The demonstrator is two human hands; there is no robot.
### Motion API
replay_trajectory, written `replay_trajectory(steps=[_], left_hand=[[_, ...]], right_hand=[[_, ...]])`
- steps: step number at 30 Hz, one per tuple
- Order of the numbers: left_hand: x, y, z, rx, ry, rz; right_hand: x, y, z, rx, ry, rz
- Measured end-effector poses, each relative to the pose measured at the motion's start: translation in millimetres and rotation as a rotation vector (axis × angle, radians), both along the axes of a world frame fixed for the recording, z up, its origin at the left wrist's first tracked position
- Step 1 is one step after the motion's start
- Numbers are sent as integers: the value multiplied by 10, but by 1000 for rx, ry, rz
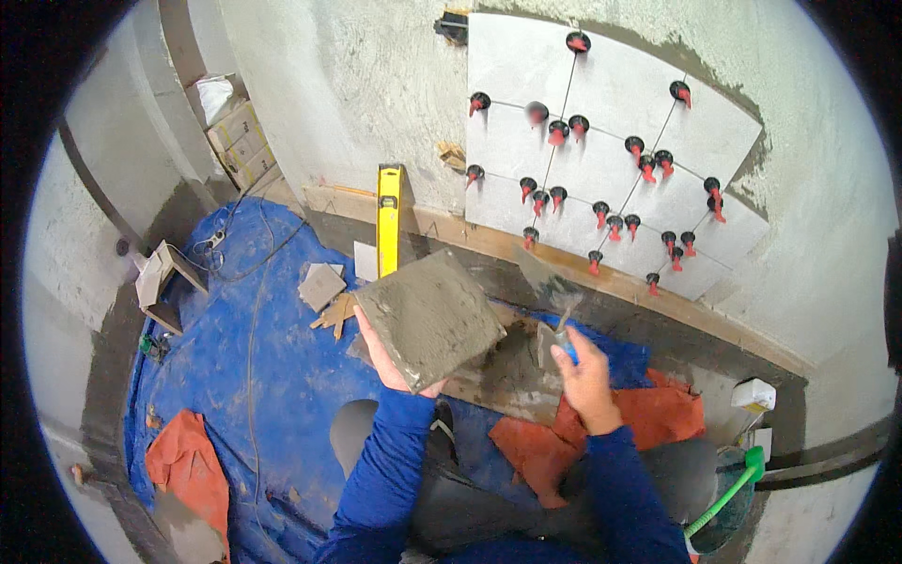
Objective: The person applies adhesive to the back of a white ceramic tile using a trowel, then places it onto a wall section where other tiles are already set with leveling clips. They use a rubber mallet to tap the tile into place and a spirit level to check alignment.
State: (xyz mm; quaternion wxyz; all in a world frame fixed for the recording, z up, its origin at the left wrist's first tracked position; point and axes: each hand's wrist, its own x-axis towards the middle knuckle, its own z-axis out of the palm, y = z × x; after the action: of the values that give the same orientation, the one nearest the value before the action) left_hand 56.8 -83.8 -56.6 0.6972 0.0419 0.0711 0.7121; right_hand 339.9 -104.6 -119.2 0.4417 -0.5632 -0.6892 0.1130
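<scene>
Mortar-coated tile [430, 318] could slip if my left hand [383, 355], fingers clamped on its edges, tilts; my right hand [589, 381] grips the trowel [565, 344].

Toward seven o'clock, the mortar-covered tile [432, 318] is hiding most fingers of the left hand [381, 361]. Toward eleven, it is covering the lower end of the yellow level [388, 221]. At four, the right hand [590, 381] is concealing part of the handle of the trowel [567, 348]. One clip [536, 113] at one o'clock is blurring. At six, the lower edge is cutting off both blue sleeves [376, 479].
</scene>
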Motion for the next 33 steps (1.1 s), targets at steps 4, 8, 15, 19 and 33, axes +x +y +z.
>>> replay_trajectory(steps=[4,8,15,19,33], left_hand=[[90,2,6,2,-50,-36],[226,17,33,62,-51,-117],[321,23,71,52,-69,-130],[401,51,57,158,-116,-168],[764,128,19,86,58,71]], right_hand=[[233,-2,1263,-54,-362,200],[159,55,1705,-5,-547,262],[222,-132,1957,-127,-705,318],[237,-244,2012,-190,-695,388],[-165,-463,2423,-1143,42,357]])
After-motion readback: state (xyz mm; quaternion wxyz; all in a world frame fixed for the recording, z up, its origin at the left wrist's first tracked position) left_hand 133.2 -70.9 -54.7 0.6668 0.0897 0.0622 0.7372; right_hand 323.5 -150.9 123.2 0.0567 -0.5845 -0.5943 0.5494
